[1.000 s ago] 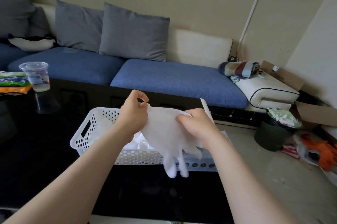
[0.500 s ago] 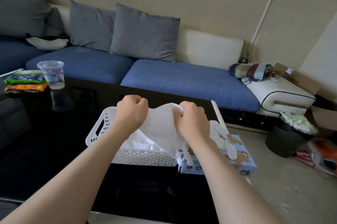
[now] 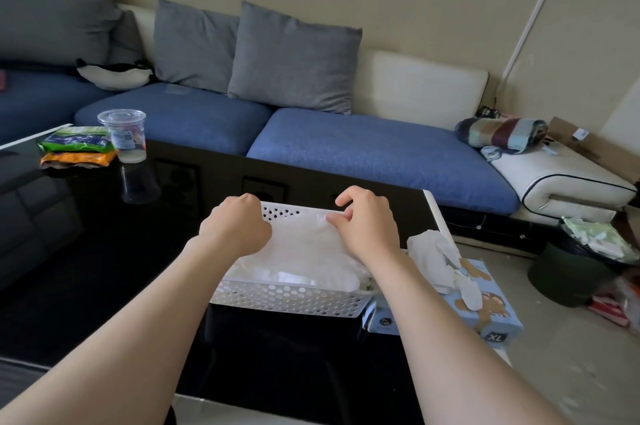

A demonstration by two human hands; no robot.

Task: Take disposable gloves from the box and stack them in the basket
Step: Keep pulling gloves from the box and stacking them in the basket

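Head view: thin white disposable glove (image 3: pixel 304 244) spread between both sets of fingers, on the pile inside the white perforated plastic basket (image 3: pixel 287 300).
Left hand (image 3: pixel 239 229): fingers curled tight over the glove's left edge.
Right hand (image 3: pixel 370 229): thumb and forefinger pinch the far right corner; the rest hang loosely curled.
Light-blue cardboard box (image 3: pixel 485 310): just right of the right fingers, gloves spilling out.
Handling: probably weightless, limp and clingy; best pinched at the edges.

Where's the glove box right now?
Head view, lower right: the box sits at the table's right edge, beside the basket's right end. Gloves poke from its top.
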